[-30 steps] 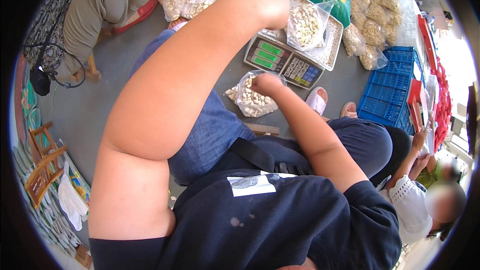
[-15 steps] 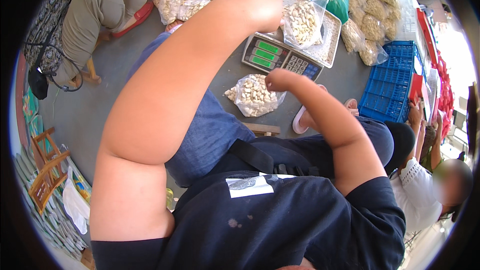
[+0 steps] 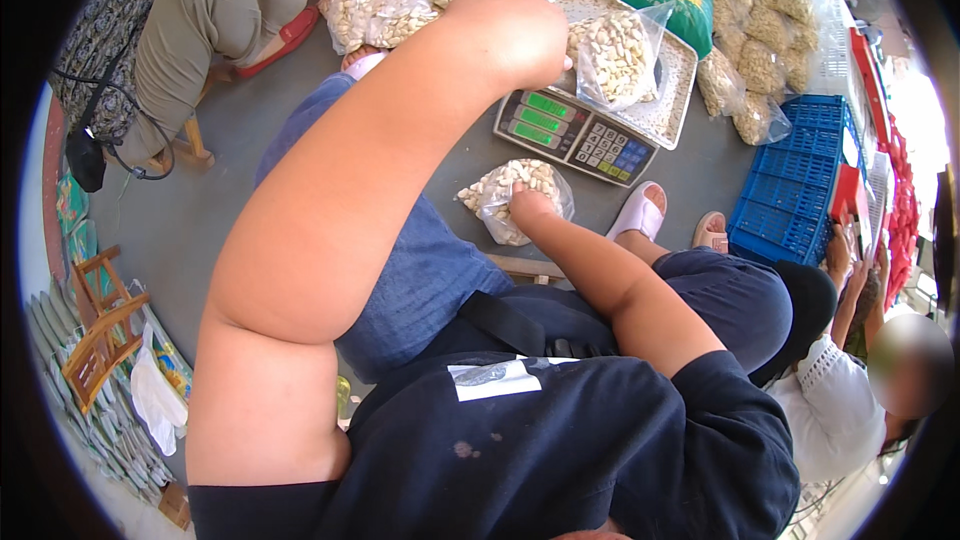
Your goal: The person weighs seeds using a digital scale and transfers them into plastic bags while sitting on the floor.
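Observation:
My left hand (image 3: 542, 52) is beside an open clear bag of pale, chunky pieces (image 3: 621, 55) on the tray of a digital scale (image 3: 602, 148). Its fingers are mostly hidden behind the hand and arm. Below the scale's display lies another open clear bag of similar pieces (image 3: 497, 182), some reaching past its left side. My right hand (image 3: 531, 202) dips into this lower bag, fingertips hidden among the pieces and plastic.
Filled bags (image 3: 405, 0) sit at upper left, a green sack (image 3: 655, 0) and more bags (image 3: 770, 40) at upper right. A blue crate (image 3: 780, 190) is right. A person in grey trousers (image 3: 185, 50) sits left; a white-sleeved co-worker (image 3: 830, 390) works right. Wooden chairs (image 3: 100, 350) lean left.
My right hand went from inside the lower bag to its right edge half a second ago, and is now down in it again. My left hand stays by the bag on the scale.

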{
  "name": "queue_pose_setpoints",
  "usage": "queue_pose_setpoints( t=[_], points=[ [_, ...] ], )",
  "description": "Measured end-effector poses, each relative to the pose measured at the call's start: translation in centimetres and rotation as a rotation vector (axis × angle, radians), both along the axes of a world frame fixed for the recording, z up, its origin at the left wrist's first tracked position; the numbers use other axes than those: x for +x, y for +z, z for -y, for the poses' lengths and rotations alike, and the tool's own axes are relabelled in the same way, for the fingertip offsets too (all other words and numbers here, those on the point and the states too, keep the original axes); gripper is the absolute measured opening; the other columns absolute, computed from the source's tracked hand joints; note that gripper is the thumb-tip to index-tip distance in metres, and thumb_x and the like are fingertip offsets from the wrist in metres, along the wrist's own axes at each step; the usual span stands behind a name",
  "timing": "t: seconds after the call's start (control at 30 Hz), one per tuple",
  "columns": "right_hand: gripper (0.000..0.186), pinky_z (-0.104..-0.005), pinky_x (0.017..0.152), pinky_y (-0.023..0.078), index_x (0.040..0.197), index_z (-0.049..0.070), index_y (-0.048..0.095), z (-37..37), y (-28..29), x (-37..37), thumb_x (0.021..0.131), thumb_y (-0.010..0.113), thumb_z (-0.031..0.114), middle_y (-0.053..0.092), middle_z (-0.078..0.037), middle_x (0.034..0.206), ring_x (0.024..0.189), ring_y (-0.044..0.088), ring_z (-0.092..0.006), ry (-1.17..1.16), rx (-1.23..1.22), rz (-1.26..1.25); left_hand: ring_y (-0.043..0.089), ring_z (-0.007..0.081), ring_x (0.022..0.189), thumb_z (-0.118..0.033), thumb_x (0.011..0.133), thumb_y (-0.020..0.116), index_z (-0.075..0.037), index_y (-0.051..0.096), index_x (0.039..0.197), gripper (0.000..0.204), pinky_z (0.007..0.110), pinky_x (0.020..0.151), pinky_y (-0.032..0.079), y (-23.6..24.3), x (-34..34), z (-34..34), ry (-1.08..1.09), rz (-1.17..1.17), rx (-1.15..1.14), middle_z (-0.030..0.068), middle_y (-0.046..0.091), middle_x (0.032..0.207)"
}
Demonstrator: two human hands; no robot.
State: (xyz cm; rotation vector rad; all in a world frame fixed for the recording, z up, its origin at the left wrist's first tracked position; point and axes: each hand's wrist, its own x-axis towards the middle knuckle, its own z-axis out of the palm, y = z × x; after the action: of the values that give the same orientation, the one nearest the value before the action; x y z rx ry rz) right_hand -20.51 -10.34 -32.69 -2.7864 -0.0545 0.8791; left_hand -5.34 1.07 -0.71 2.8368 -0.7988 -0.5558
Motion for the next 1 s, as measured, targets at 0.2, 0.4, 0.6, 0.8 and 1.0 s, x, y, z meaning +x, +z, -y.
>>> queue_pose_setpoints(
  t=[0.2,0.4,0.6,0.8,1.0],
  points=[
    [0.017,-0.0380,0.065,0.047,0.085,0.003,0.056,1.5,5.3,2.4,0.075,0.043,0.007,0.060,-0.017,0.081,0.077,0.059,-0.0307,0.411,0.021,-0.063,0.057,0.0287,0.076,-0.030,0.078,0.052,-0.005,0.059,0.085,0.027,0.038,0.067,0.045,0.8,0.7,0.0,-0.009,0.016,-0.017,0.0138,0.059,0.078],
    [0.017,-0.0354,0.069,0.046,0.087,0.009,0.059,4.4,15.4,6.1,0.072,0.049,0.007,0.059,-0.012,0.082,0.080,0.058,-0.0271,0.455,0.222,0.063,0.057,0.0291,0.078,-0.031,0.077,0.053,-0.006,0.060,0.085,0.027,0.038,0.068,0.045,1.3,0.6,1.0,-0.021,-0.064,-0.070,0.0134,0.060,0.080],
    [0.016,-0.0354,0.068,0.047,0.082,0.009,0.059,10.4,25.1,15.8,0.071,0.048,0.004,0.056,-0.010,0.082,0.081,0.057,-0.0272,0.549,-0.026,0.346,0.057,0.0291,0.079,-0.030,0.076,0.053,-0.006,0.060,0.086,0.026,0.038,0.068,0.045,1.5,1.9,0.9,-0.021,-0.059,-0.040,0.0131,0.060,0.080],
    [0.016,-0.0348,0.067,0.048,0.080,0.010,0.061,12.8,23.7,21.2,0.072,0.049,0.004,0.058,-0.009,0.082,0.081,0.058,-0.0256,0.690,-0.352,0.308,0.056,0.0293,0.079,-0.030,0.076,0.053,-0.006,0.059,0.086,0.027,0.038,0.068,0.045,0.9,3.3,1.4,-0.003,-0.092,-0.026,0.0134,0.059,0.080],
    [0.011,-0.0344,0.063,0.046,0.082,0.007,0.059,15.5,25.3,23.2,0.071,0.055,0.010,0.060,-0.010,0.078,0.074,0.058,-0.0251,0.465,-0.068,0.337,0.056,0.0300,0.078,-0.030,0.078,0.052,-0.004,0.059,0.087,0.028,0.038,0.068,0.044,1.6,4.4,1.9,0.009,-0.113,0.036,0.0145,0.059,0.081]
  ],
)
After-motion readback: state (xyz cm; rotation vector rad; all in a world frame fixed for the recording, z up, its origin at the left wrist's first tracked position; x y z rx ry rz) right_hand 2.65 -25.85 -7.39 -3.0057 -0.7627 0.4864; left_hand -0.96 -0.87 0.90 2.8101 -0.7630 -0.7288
